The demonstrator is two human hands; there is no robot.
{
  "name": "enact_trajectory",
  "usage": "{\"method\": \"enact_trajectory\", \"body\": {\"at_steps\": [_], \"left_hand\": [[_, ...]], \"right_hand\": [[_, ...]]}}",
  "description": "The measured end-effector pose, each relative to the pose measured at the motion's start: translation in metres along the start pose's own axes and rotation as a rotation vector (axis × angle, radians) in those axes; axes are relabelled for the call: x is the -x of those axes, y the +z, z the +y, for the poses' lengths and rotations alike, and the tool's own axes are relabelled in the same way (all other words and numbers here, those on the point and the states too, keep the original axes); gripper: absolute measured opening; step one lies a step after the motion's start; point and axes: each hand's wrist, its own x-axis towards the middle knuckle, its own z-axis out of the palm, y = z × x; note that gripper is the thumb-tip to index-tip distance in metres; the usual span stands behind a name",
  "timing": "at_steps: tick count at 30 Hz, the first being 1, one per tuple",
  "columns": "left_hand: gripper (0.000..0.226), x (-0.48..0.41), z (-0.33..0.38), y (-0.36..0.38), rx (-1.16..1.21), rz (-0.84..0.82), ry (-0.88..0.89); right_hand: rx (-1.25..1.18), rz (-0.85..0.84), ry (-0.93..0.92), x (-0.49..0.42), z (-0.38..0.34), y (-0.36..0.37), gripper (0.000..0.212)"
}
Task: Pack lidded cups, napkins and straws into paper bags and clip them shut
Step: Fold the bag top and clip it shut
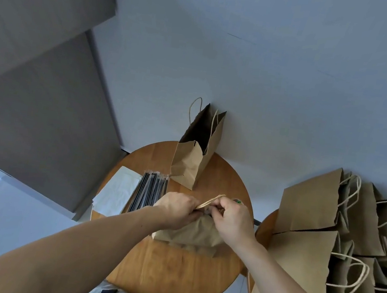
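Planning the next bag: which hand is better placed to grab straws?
Left, probably. The left hand is next to the straws; the right hand would have to cross over the bag both are gripping.

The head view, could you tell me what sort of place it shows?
Probably a makeshift takeaway packing spot: a round wooden table by a plain wall, straws beside napkins, paper bags stacked alongside.

Two hands [176,209], two standing bags [194,163]
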Motion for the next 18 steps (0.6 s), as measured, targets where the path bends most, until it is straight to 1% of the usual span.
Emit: {"method": "enact_trajectory", "body": {"at_steps": [5, 8, 12, 14, 16, 18], "left_hand": [[0.027, 0.0, -0.001, -0.001, 0.007, -0.024, 0.0], [0.027, 0.0, -0.002, 0.0, 0.01, -0.045, -0.022], [0.021, -0.001, -0.004, -0.004, 0.05, -0.077, -0.016], [0.022, -0.002, -0.004, -0.004, 0.067, -0.078, -0.021], [0.024, -0.002, -0.005, -0.004, 0.074, -0.068, -0.028], [0.022, -0.003, -0.006, -0.002, 0.085, -0.052, -0.03]], "right_hand": [[-0.012, -0.072, 0.001, -0.002, 0.004, 0.003, 0.011], [-0.024, -0.047, -0.043, -0.002, 0.003, 0.007, 0.011], [-0.001, 0.002, -0.158, 0.003, 0.004, 0.009, 0.011], [0.012, 0.011, -0.207, 0.004, 0.006, 0.01, 0.011], [0.032, -0.005, -0.21, 0.003, 0.008, 0.012, 0.011], [0.046, -0.028, -0.191, 0.002, 0.01, 0.014, 0.012]]}}
